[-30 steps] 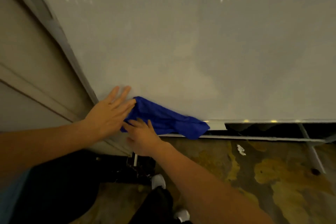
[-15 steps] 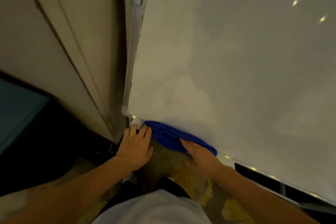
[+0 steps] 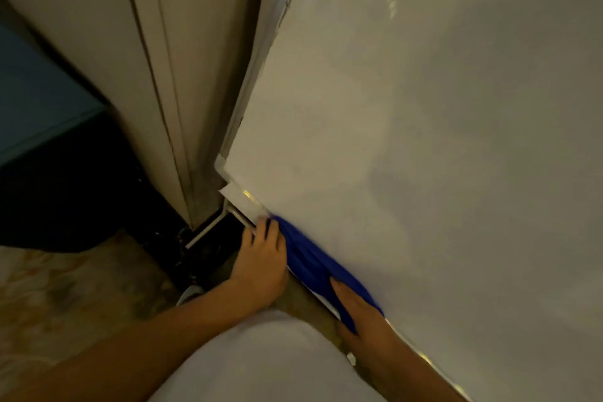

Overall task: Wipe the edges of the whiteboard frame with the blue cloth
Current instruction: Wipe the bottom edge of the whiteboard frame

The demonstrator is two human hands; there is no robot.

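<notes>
A dim room with a patterned floor [image 3: 65, 297] is framing one large whiteboard [image 3: 424, 157], its frame [image 3: 243, 197] meeting at the lower left corner. One blue cloth [image 3: 310, 261] is lying bunched along the bottom edge there. Two hands are pressing it flat: the left hand [image 3: 261, 264] with fingers spread, the right hand [image 3: 362, 313] palm down. Steady pressure, cloth wrapped over the lip, would likely be cleaning best.
</notes>
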